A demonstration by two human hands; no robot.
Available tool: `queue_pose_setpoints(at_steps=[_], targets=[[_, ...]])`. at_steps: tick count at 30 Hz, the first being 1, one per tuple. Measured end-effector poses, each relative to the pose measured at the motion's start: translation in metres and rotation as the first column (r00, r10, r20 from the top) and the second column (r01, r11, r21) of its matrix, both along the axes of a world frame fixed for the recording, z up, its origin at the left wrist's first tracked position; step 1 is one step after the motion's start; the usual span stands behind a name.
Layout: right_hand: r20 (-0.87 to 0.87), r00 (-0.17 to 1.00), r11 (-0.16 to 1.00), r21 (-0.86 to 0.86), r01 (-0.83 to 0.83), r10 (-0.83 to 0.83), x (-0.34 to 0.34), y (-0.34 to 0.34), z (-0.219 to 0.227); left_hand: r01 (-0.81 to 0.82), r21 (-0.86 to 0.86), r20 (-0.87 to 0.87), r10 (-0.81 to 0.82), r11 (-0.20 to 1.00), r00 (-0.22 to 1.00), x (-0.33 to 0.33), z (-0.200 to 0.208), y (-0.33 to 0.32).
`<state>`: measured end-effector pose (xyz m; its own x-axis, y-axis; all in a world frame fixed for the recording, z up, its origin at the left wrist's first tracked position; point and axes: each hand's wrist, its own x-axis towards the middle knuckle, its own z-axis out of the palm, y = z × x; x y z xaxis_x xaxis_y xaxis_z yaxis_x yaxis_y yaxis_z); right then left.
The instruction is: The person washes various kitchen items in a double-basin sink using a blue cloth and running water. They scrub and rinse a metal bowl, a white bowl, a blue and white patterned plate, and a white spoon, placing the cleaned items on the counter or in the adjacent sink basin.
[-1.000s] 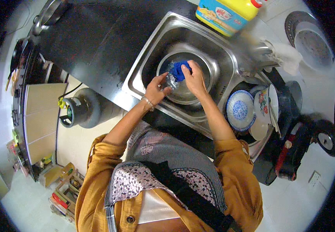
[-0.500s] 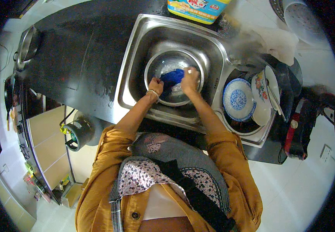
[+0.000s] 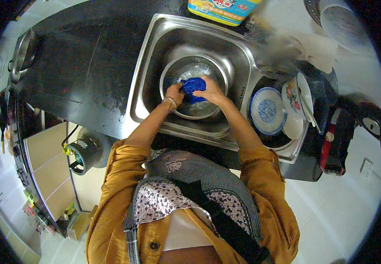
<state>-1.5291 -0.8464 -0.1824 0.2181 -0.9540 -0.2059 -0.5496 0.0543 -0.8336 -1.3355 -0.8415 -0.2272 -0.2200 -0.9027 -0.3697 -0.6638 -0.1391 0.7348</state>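
Note:
A bunched blue cloth (image 3: 194, 85) is held between my two hands over a round metal basin (image 3: 168, 72). The basin sits in the left bowl of a stainless steel sink (image 3: 138, 79) and looks to have water in it. My left hand (image 3: 174, 95), with a bracelet at the wrist, grips the cloth's left side. My right hand (image 3: 211, 91) is closed on its right side, thumb across the front. Part of the cloth hangs down below the fingers, toward the basin's bottom. Some of the fingertips are hidden behind the cloth.
To the right, blue-patterned plates (image 3: 268, 111) and a flowered enamel bowl (image 3: 292, 97) with utensils stand on the drainer side. A yellow and blue jug (image 3: 224, 11) is behind the sink. A gas cylinder (image 3: 85, 152) stands below the black counter (image 3: 80, 66) at left.
The blue cloth, spread low in the basin before, is now gathered up into a bundle. My right hand has come in toward the left hand. The view has shifted slightly.

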Motion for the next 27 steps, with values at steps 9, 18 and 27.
queue_pose_setpoints(at_steps=[9, 18, 27], targets=[[-0.177, 0.945, 0.947, -0.219, 0.234, -0.274, -0.003, 0.014, 0.0, -0.242, -0.132, -0.231, 0.208, 0.961, 0.951, -0.006, 0.104, -0.008], [-0.012, 0.999, 0.933, -0.359, 0.038, -0.046, -0.001, 0.006, 0.049, -0.374, -0.216, -0.44, 0.252, 0.902, 0.862, 0.003, 0.142, -0.024], [0.706, 0.487, 0.831, 0.551, 0.081, -0.515, 0.022, 0.027, 0.055, -0.4, 0.098, -0.366, 0.407, 0.911, 0.837, 0.018, 0.036, -0.012]])
